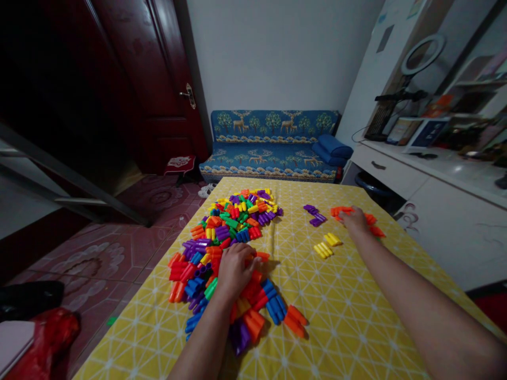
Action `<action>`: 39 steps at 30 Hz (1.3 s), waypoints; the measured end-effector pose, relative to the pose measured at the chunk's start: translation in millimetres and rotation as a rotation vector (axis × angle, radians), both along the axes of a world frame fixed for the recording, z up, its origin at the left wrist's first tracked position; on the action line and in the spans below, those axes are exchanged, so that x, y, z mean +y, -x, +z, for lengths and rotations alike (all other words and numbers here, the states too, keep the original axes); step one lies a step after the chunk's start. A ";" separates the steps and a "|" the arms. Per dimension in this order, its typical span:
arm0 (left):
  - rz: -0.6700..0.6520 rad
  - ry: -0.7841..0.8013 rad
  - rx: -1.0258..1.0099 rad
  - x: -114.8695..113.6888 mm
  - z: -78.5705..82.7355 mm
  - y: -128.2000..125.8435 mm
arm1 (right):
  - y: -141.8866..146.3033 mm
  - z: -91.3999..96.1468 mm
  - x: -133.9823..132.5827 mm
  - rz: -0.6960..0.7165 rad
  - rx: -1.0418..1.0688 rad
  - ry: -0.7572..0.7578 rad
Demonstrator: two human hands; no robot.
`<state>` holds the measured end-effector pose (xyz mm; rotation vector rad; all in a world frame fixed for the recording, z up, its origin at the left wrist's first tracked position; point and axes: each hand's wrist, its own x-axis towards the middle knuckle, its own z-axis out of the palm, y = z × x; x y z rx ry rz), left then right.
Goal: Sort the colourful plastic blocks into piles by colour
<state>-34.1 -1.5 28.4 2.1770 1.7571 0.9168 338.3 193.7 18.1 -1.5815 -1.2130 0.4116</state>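
A heap of bullet-shaped plastic building blocks (233, 224) in several colours spreads over the left half of the table. My left hand (236, 266) rests on the near part of this heap, its fingers curled around an orange building block (261, 256). On the right, my right hand (355, 220) reaches out with closed fingers on an orange block (337, 211). More orange blocks (374, 227) lie just beyond that hand, partly covered by it. Purple blocks (315, 215) and yellow blocks (328, 245) form small separate groups left of my right hand.
A yellow patterned cloth (348, 316) covers the table. Behind it stands a blue sofa (273, 153) with folded blue bedding (332, 150). A white cabinet (447, 195) flanks the right side. To the left are a small stool (180, 164) and a metal frame (71, 179).
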 end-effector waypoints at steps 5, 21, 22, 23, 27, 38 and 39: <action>-0.005 0.003 0.015 -0.8 1.6 -0.1 | 47.0 -8.3 -56.5 0.116 0.066 -0.029; -0.006 -0.006 0.024 1.2 -0.3 2.0 | 119.3 2.1 -279.7 0.705 -0.689 0.243; -0.010 -0.006 0.023 1.2 -0.2 2.1 | 116.7 0.1 -280.2 0.686 -0.680 0.242; -0.013 -0.008 0.023 1.2 -0.1 2.2 | 112.4 -1.4 -279.5 0.651 -0.673 0.240; -0.013 -0.023 0.031 1.1 0.0 2.2 | 72.5 -0.6 -266.5 0.369 -0.669 0.248; -0.011 -0.015 0.052 2.2 -2.5 3.7 | -19.7 -20.7 -253.3 -0.022 -0.596 0.304; -0.011 -0.018 0.050 2.0 -2.3 3.6 | -15.3 -22.3 -252.1 0.012 -0.598 0.321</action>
